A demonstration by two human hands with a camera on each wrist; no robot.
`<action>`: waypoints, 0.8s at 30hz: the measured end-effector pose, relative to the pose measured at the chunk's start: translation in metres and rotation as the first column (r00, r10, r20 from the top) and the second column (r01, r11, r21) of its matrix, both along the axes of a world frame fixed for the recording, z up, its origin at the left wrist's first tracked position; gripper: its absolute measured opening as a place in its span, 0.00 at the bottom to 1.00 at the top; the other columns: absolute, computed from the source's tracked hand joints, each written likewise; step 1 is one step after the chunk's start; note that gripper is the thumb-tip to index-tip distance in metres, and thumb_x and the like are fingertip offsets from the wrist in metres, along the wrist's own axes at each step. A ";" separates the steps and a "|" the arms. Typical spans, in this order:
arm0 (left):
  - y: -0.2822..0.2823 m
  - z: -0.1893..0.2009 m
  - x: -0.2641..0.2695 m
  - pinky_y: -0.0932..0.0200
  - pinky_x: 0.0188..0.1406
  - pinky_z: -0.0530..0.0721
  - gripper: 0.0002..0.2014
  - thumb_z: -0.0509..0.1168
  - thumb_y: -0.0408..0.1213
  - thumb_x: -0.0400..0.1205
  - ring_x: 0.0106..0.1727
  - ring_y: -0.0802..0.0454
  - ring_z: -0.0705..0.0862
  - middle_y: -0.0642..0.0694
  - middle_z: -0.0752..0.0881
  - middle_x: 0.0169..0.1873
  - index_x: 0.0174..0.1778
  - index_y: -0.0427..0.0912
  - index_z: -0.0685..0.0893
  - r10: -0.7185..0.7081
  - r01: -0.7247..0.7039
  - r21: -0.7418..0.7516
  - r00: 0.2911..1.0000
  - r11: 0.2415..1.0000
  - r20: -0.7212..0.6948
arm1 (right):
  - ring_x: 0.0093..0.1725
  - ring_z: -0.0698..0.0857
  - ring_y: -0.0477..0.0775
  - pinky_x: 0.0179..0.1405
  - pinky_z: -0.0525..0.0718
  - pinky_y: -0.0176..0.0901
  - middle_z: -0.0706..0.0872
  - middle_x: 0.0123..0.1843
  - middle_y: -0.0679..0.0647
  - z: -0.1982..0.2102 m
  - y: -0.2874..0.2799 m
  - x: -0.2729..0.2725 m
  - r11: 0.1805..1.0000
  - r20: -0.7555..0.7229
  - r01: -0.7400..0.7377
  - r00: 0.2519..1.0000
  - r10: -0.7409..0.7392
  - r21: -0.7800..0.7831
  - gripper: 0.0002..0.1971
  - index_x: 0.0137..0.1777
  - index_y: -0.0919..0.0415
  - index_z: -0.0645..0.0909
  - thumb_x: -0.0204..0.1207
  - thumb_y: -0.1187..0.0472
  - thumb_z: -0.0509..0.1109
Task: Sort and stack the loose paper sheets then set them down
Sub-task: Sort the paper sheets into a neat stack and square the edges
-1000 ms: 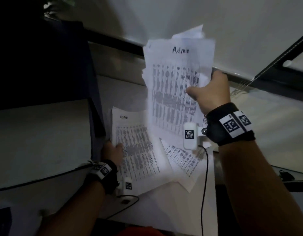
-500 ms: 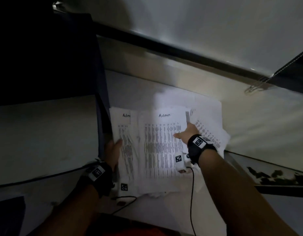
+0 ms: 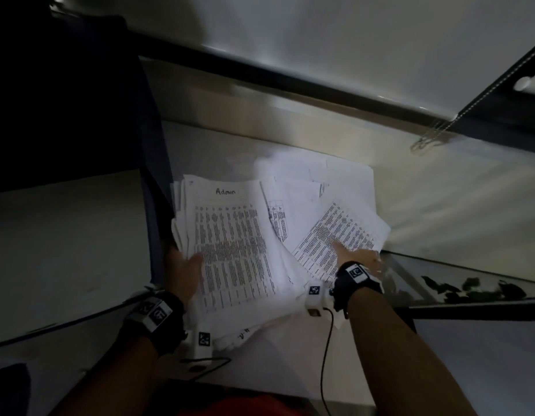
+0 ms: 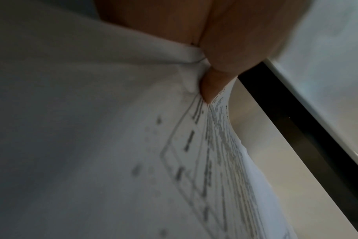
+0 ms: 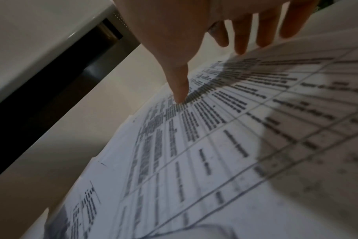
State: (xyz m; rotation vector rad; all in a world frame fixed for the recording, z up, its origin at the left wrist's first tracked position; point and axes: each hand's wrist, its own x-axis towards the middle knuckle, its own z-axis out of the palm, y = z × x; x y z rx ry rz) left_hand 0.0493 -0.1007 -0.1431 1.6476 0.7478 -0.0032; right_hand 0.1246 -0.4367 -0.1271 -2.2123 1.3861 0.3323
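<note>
Left hand (image 3: pixel 182 265) pinches thin printed sheets (image 3: pixel 230 244), edges ragged.

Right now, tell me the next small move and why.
Probably slide the skewed sheet under the right hand leftward onto the Admin stack that the left hand grips; it lies fanned out, apart from the stack.

Left hand (image 4: pixel 231 37) at top, thumb tip pinching edge of printed sheets (image 4: pixel 219 161) w/ table grid & text, blurred. Blank sheet (image 4: pixel 61 113) left of thumb. Black bar (image 4: pixel 309 129) right of sheets.
</note>
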 end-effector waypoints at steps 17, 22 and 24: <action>0.007 0.000 -0.005 0.54 0.60 0.82 0.25 0.60 0.15 0.82 0.72 0.30 0.77 0.26 0.76 0.72 0.77 0.23 0.68 0.060 -0.045 -0.130 0.992 0.990 0.113 | 0.81 0.64 0.75 0.73 0.71 0.72 0.60 0.84 0.69 0.000 0.001 0.009 0.984 -0.115 -0.173 0.978 0.176 0.036 0.66 0.87 0.65 0.49 0.59 0.32 0.82; 0.005 0.002 -0.005 0.50 0.65 0.76 0.26 0.61 0.16 0.82 0.73 0.30 0.76 0.27 0.75 0.73 0.78 0.25 0.67 0.086 -0.071 -0.169 0.993 0.983 0.082 | 0.82 0.62 0.73 0.73 0.69 0.74 0.59 0.85 0.66 -0.003 -0.004 0.013 0.983 -0.136 -0.181 0.974 0.181 0.006 0.67 0.87 0.63 0.51 0.57 0.30 0.82; 0.004 0.007 -0.004 0.50 0.64 0.76 0.26 0.61 0.15 0.82 0.73 0.31 0.77 0.27 0.75 0.73 0.78 0.24 0.67 0.087 -0.070 -0.180 0.992 0.981 0.090 | 0.86 0.53 0.70 0.78 0.61 0.75 0.53 0.88 0.62 -0.011 -0.006 0.009 0.976 -0.102 -0.217 0.971 0.218 0.027 0.67 0.88 0.60 0.49 0.58 0.28 0.80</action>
